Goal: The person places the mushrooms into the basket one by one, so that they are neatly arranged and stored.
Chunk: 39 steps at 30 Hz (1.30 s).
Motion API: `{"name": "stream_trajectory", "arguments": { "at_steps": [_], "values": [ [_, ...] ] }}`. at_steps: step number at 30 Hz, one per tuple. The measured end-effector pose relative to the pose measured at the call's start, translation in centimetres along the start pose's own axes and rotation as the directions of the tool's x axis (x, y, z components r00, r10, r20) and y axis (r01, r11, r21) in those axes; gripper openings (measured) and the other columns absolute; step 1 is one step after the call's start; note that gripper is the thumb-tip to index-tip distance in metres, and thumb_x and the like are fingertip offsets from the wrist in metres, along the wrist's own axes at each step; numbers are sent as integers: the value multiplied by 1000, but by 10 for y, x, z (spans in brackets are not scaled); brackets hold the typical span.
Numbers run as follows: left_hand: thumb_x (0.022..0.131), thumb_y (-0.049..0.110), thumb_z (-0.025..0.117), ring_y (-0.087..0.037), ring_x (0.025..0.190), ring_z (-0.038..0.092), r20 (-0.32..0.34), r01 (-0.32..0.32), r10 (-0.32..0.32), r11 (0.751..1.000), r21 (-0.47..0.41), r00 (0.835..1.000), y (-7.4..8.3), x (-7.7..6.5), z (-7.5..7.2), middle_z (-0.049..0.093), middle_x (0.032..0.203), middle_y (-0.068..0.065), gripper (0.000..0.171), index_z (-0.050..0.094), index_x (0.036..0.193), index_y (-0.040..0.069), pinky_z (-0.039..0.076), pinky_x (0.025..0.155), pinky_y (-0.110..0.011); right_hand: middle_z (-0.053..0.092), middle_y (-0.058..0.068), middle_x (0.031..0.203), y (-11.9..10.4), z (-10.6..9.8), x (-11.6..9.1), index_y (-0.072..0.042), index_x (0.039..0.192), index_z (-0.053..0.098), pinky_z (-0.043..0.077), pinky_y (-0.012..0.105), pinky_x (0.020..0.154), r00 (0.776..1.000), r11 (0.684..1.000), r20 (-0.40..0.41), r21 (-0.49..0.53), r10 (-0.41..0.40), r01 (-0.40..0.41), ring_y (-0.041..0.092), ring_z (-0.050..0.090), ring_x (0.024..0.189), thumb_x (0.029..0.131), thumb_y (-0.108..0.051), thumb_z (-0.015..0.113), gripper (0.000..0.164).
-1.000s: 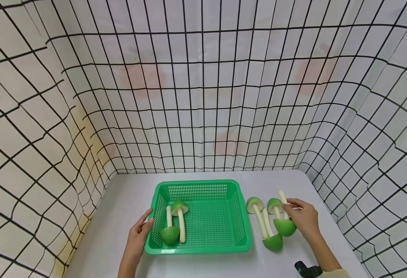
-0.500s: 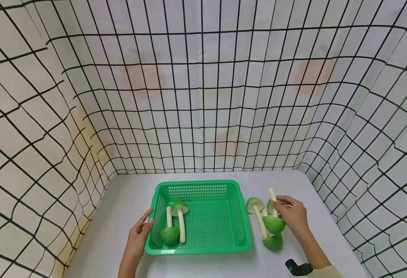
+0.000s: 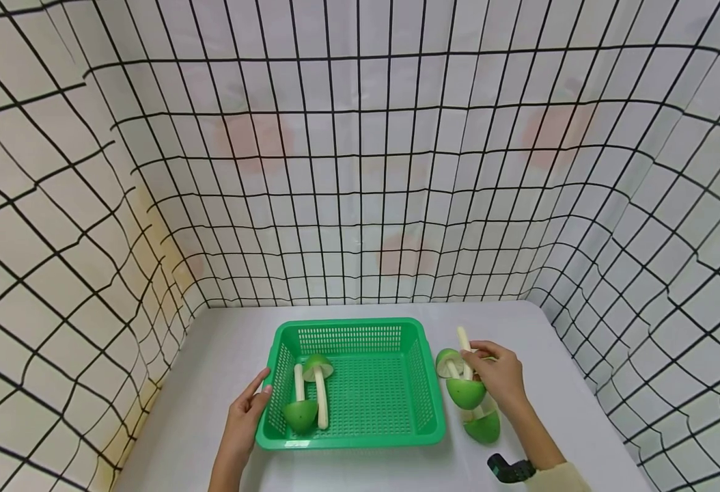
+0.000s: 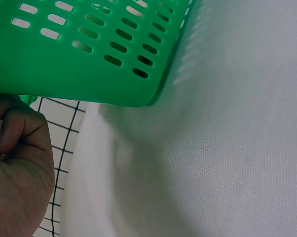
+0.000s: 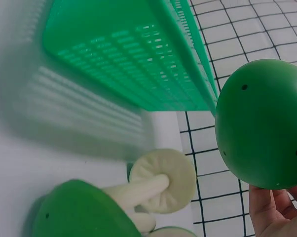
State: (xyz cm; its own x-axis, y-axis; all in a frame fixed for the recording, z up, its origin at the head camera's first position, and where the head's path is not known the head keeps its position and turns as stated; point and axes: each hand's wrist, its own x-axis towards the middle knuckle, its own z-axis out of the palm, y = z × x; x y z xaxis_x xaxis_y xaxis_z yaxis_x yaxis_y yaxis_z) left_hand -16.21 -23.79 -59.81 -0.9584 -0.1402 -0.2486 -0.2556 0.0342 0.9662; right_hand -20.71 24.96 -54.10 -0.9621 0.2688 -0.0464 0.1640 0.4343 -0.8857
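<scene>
Head view: right grip (image 3: 500,374) pinches a mushroom (image 3: 466,392) by its stem, left grip (image 3: 242,420) holds the basket (image 3: 354,443)

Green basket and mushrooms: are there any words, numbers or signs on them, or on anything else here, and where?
There are none I can read.
Green basket: pale patch on the front rim, too small to tell if it's a label.
Mushroom in the right hand: dark dots, no letters showing.
Black wrist device: nothing readable.

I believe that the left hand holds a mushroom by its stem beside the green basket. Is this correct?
It is not the left hand: the head view shows the right hand holding the mushroom by its stem, beside the green basket.
</scene>
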Motion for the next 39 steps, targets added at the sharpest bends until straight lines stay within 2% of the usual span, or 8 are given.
{"name": "stream_trajectory", "arguments": {
  "at_steps": [6, 15, 22, 25, 31, 39],
  "values": [
    [103, 44, 61, -21, 91, 71, 2, -2, 2, 1000, -3, 1000, -1, 0, 0, 69, 121, -18, 57, 45, 157, 30, 62, 74, -35, 66, 9, 100, -6, 9, -1, -7, 127, 70, 58, 24, 60, 1000, 1000, 11, 12, -2, 1, 12, 66, 68, 95, -34, 75, 42],
    [102, 47, 62, -21, 87, 71, -11, -14, 14, 1000, -9, 1000, 0, 0, 1, 69, 116, -19, 58, 48, 155, 30, 62, 71, -35, 64, 10, 102, -14, 25, -4, -7, 125, 70, 59, 25, 62, 999, 996, 49, 84, -15, 11, 14, 67, 73, 96, -30, 75, 38],
    [104, 43, 60, -20, 89, 70, -2, 12, -12, 1000, -6, 1000, -2, 2, -1, 70, 116, -15, 56, 45, 157, 30, 62, 72, -34, 57, 7, 98, -22, 37, -8, -5, 126, 69, 60, 25, 64, 996, 986, 85, 166, -29, 15, 12, 66, 75, 96, -27, 74, 37],
    [105, 41, 59, -20, 92, 69, 3, 22, -22, 1000, -8, 1000, -3, 3, -1, 69, 118, -16, 56, 44, 157, 29, 62, 74, -33, 55, 5, 95, -32, 40, -12, -3, 127, 69, 60, 25, 63, 995, 982, 95, 190, -25, 7, 11, 67, 73, 97, -26, 74, 38],
    [104, 43, 61, -18, 95, 69, 1, 14, -14, 1000, -22, 1000, -4, 3, 0, 68, 124, -19, 57, 45, 157, 30, 62, 75, -31, 56, 4, 93, -40, 51, -15, -2, 126, 70, 60, 27, 62, 996, 980, 94, 200, -11, -8, 12, 65, 72, 97, -22, 74, 35],
    [105, 42, 60, -20, 96, 70, 0, 14, -14, 1000, -23, 1000, -4, 3, 0, 67, 126, -19, 56, 44, 157, 31, 62, 76, -33, 61, 10, 101, -40, 67, -16, -5, 123, 71, 60, 28, 61, 994, 981, 110, 194, -15, -7, 14, 68, 70, 95, -25, 77, 35]
  ]
}}
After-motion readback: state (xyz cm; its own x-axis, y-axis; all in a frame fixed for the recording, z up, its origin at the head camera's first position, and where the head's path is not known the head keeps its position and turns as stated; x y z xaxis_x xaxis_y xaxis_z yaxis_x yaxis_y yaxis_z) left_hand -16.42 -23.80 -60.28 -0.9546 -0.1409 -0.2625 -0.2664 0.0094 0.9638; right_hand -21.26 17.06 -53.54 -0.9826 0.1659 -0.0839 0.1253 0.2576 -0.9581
